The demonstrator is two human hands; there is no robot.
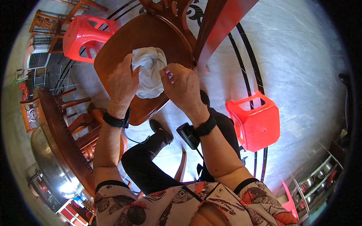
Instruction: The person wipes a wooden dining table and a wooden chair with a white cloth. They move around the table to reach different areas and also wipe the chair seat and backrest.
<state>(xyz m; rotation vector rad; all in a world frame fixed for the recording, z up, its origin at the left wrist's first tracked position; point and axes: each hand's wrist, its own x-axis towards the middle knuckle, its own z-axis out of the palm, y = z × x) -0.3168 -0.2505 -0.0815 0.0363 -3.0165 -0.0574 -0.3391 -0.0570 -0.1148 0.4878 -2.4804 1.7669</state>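
A crumpled white cloth (150,73) lies bunched on the brown wooden seat (127,42) of a chair in front of me. My left hand (123,80) is at the cloth's left edge, thumb and index finger apart and nothing seen between them. On the other side, my right hand (182,84) has its fingers curled in beside the cloth's right edge. Whether it pinches any fabric is hidden by the hand itself. Both wrists wear black straps, and a dark box-shaped device (188,135) hangs by the right one.
Red plastic stools stand beyond the seat at left (77,36) and on the tiled floor at right (260,121). The chair's carved back rises at the top. At left, a round wooden table (66,141) bears a large perforated metal cover (48,152). A metal rack (319,180) stands lower right.
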